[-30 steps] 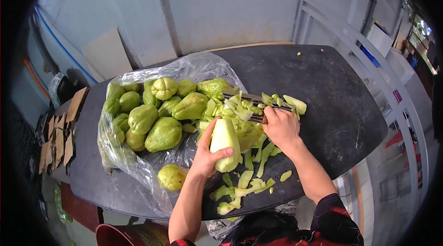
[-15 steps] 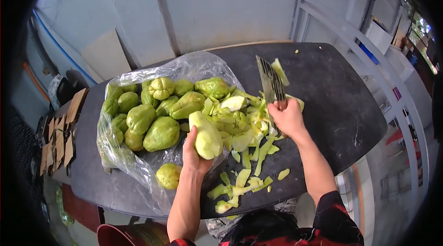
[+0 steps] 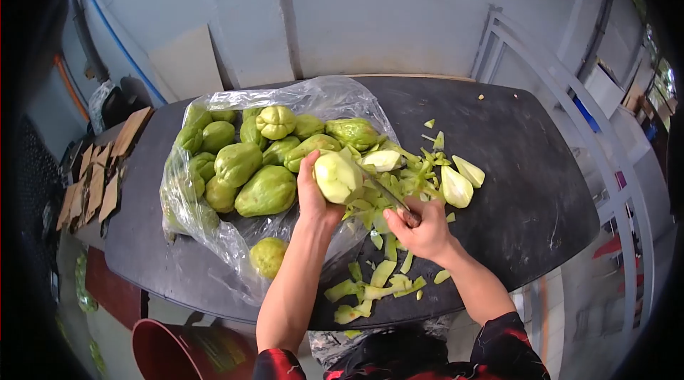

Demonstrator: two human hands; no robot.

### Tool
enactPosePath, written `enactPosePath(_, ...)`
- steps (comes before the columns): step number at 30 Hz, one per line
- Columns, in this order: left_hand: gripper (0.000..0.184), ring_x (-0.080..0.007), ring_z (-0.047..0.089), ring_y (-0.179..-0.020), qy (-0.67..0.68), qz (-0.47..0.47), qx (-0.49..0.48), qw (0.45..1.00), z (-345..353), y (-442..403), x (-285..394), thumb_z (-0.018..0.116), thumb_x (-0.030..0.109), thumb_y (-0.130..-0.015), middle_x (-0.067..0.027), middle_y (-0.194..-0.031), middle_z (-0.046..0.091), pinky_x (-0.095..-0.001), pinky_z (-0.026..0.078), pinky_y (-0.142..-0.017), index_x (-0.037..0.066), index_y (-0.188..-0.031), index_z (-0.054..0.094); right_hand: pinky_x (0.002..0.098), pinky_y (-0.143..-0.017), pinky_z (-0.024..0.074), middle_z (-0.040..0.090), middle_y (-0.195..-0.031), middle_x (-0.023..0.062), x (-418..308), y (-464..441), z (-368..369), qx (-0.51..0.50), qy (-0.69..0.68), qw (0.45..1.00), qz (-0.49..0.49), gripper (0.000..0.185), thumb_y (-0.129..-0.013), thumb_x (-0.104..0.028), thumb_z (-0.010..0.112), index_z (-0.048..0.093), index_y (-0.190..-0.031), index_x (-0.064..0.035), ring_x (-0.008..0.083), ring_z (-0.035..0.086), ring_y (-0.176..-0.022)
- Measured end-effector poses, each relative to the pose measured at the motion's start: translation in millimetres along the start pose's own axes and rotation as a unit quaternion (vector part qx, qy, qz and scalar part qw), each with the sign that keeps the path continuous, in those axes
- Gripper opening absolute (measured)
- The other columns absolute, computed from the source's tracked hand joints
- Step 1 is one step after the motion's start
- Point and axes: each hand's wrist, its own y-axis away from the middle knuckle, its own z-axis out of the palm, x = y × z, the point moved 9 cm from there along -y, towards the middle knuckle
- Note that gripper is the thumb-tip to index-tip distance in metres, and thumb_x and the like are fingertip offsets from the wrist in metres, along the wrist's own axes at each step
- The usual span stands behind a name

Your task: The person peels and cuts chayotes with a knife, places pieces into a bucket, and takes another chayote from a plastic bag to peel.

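My left hand (image 3: 318, 198): grip closed round a peeled chayote (image 3: 338, 178); my right hand (image 3: 425, 229): grip closed on a knife (image 3: 390, 196), beside peelings (image 3: 385, 273).

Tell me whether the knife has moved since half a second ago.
Yes. Judged against the plastic bag, the knife has moved left and toward the person, from upright beyond the bag's right edge to beside the peeled chayote.
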Motion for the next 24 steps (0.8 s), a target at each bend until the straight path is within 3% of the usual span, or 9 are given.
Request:
enactPosePath(2,0.047,-0.0332,0.061,-0.093,0.013,0.005,0.003,1.0,1,0,-5,0.057,0.046,-0.091,-0.0161,-0.105,0.06,-0.05,0.055,-0.082,0.005,-0.114,0.056,0.0301,-0.042,0.0319,0.042,-0.047,0.0032,-4,3,5,-0.001,-0.007,1.0,-0.014,0.039,-0.085,-0.016,0.075,0.047,-0.061,-0.0018,0.0099,0.036,-0.042)
enactPosePath(5,0.046,-0.0326,0.062,-0.092,0.037,0.014,0.0,0.999,-6,-3,-15,0.054,0.046,-0.092,-0.0158,-0.103,0.06,-0.0487,0.056,-0.081,0.004,-0.111,0.056,0.0306,-0.042,0.0351,0.047,-0.047,0.0066,-13,6,9,-0.011,-0.008,1.0,-0.029,0.035,-0.085,-0.013,0.074,0.05,-0.062,-0.0023,0.0115,0.045,-0.04)
enactPosePath(9,0.045,-0.0322,0.063,-0.089,0.035,0.012,0.01,0.999,-13,0,-13,0.054,0.046,-0.092,-0.0153,-0.099,0.061,-0.0488,0.057,-0.079,0.004,-0.107,0.057,0.0308,-0.042,0.0353,0.048,-0.048,0.0068,-16,9,20,-0.03,-0.004,0.999,-0.042,0.033,-0.085,-0.012,0.073,0.051,-0.062,-0.0018,0.0132,0.045,-0.039)
enactPosePath(24,0.053,-0.0309,0.066,-0.086,0.01,0.098,0.02,0.995,-15,7,0,0.056,0.051,-0.089,-0.0145,-0.095,0.065,-0.0449,0.056,-0.08,0.004,-0.113,0.057,0.0313,-0.042,0.0361,0.048,-0.049,0.0071,-18,9,26,-0.029,-0.01,0.999,-0.04,0.032,-0.084,-0.01,0.072,0.049,-0.062,-0.0019,0.015,0.046,-0.04)
